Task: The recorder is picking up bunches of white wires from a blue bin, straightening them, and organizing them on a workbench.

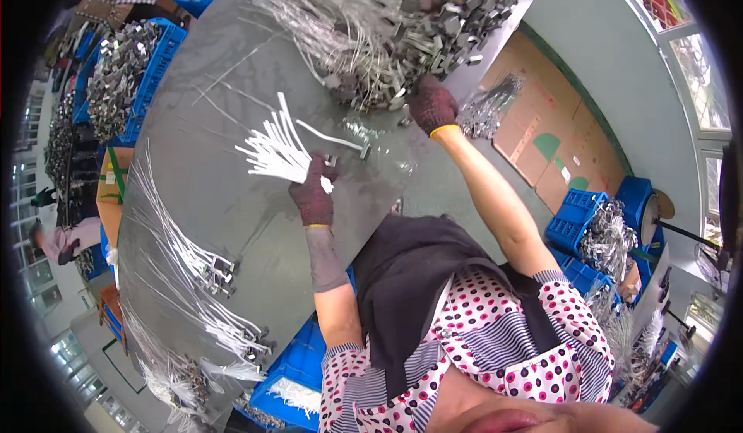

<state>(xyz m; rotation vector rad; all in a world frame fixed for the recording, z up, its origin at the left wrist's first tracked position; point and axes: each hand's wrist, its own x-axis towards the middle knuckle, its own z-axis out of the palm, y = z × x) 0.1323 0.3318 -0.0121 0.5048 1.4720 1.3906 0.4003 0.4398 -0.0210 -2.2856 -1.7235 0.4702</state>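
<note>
Table (pixel 259 251) comes first, a broad grey surface whose edge bends round before us. Across its top lies our biggest heap (pixel 457 23), silvery metal blocks massed toward the right and pale thin strands fanning out toward the left. Beyond the table's right side we see a brown cardboard sheet (pixel 526 135) with green patches. Our black apron (pixel 410 278) hangs over a dotted shirt (pixel 487 297) at the near edge.

Blue crates stand around us: one at the left (pixel 152 85) full of metal pieces, one at the right (pixel 571 215) with more silvery parts, and one below the table edge (pixel 306 359) with white bits inside. Farther left, another person in pale pink (pixel 66 243) is partly visible.

Along the table's left side rest two strand bundles (pixel 182 243) (pixel 220 313), their metal ends pointing toward us.

Both our hands wear dark red gloves. Our left hand (pixel 313 191) is closed around a bunch of white strips (pixel 272 153), held over the middle of the table and spread like a fan. Our right hand (pixel 433 108) touches the heap's near edge; its fingertips are hidden, so we cannot tell whether it grips anything. Between them, near the left hand, lies one loose strip (pixel 329 136) with a metal end.
</note>
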